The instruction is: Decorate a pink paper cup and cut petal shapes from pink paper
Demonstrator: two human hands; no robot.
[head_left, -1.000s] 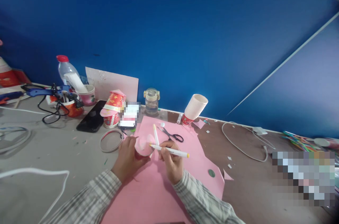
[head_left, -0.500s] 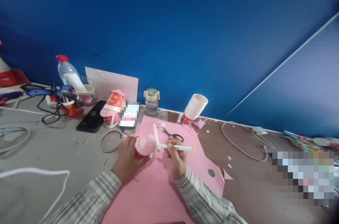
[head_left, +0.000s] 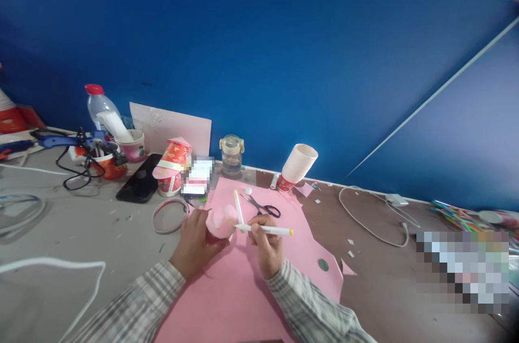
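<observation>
My left hand (head_left: pixel 197 243) is wrapped round a red paper cup topped by a pink paper disc (head_left: pixel 221 221) with pale patches on it. In my right hand (head_left: pixel 268 246) is a white marker (head_left: pixel 271 230) with a yellow end, its tip at the right edge of the disc. Another white marker (head_left: pixel 238 206) with a yellow end lies just behind the tip. Black-handled scissors (head_left: pixel 261 206) rest beyond my right hand. Underneath everything spreads a large sheet of pink paper (head_left: pixel 227 294).
At the back stand a stack of paper cups (head_left: pixel 299 163), a lidded jar (head_left: pixel 232 155) and a decorated red cup figure (head_left: pixel 173 166). A roll of tape (head_left: pixel 170 216), a black phone (head_left: pixel 140 178) and cables (head_left: pixel 375 227) lie around. Paper scraps (head_left: pixel 347 268) are scattered at right.
My right hand has shifted slightly left with the marker, bringing its tip over the edge of the pink disc. My left hand keeps its hold on the cup.
</observation>
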